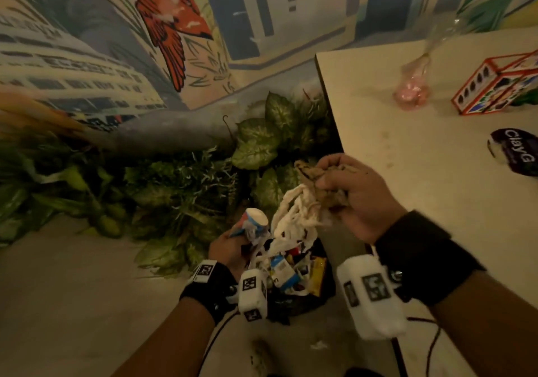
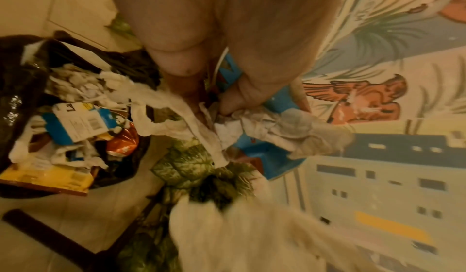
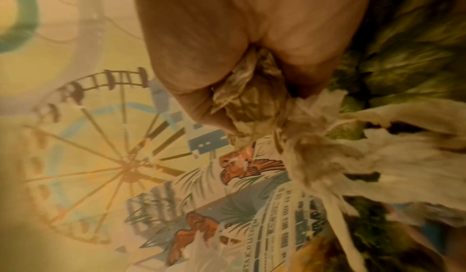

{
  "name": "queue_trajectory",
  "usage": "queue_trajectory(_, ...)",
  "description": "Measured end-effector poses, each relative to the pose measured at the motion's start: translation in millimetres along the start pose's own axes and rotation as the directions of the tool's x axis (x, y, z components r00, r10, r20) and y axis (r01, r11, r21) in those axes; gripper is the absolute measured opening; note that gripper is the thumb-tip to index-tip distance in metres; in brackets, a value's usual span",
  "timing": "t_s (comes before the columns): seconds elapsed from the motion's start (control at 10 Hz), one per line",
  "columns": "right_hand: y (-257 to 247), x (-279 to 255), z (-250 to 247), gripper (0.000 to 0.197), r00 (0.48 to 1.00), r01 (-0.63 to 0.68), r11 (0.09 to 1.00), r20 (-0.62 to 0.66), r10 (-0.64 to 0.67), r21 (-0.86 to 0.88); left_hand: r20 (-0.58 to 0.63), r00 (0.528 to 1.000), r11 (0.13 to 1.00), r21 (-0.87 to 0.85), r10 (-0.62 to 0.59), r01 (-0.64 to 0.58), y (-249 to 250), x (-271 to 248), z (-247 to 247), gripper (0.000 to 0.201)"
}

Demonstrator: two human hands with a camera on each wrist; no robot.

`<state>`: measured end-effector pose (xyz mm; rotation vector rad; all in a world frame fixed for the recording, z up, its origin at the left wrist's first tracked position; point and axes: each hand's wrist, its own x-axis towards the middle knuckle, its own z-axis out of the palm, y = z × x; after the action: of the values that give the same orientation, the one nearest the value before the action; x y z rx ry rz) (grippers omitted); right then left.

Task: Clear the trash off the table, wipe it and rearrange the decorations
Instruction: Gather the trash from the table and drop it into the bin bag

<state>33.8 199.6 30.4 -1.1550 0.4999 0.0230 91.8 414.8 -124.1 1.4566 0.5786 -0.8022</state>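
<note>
A black trash bag (image 1: 302,304) is sitting on the floor beside the table (image 1: 436,173), holding torn white tissue, a blue-and-white carton and a yellow wrapper. Just above it, the left hand (image 1: 230,248) is gripping a crumpled blue paper cup (image 1: 253,225), its mouth tilting up and to the right. The right hand (image 1: 349,196) is clutching brown wrapper and tissue strips (image 1: 297,216) (dangling down into the bag).

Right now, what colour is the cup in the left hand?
Blue cup with white tissue stuffed in; left wrist view.
</note>
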Motion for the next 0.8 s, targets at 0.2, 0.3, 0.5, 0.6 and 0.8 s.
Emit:
queue_trajectory(0.2,131.4,63.2,0.9,0.019,0.929,-0.155,0.982,-0.356,0.107,-0.11,-0.084,0.989,0.992,-0.01,-0.123,0.122,-63.1,99.8,-24.5,0.033)
queue_trajectory(0.3,206.0,90.1,-11.8,0.014,0.85,-0.269,0.949,-0.504,0.155,-0.163,-0.101,0.983,0.982,0.103,-0.151,0.161,-87.3,137.9,-24.0,0.029)
queue_trajectory(0.5,323.1,141.3,-46.9,0.025,0.797,-0.442,0.839,-0.569,0.204,-0.318,-0.226,0.966,0.956,0.233,-0.128,0.181,-131.2,207.1,-14.2,0.025)
queue_trajectory(0.6,364.3,160.5,-66.4,0.035,0.848,-0.456,0.733,-0.497,0.185,-0.504,-0.311,0.95,0.901,0.411,-0.006,0.14,-151.2,233.2,-12.4,0.038)
queue_trajectory(0.8,437.9,185.9,-90.7,0.053,0.885,-0.457,0.456,-0.34,0.317,-0.764,-0.237,0.971,0.815,0.568,0.024,0.118,-199.0,272.0,-8.7,0.034)
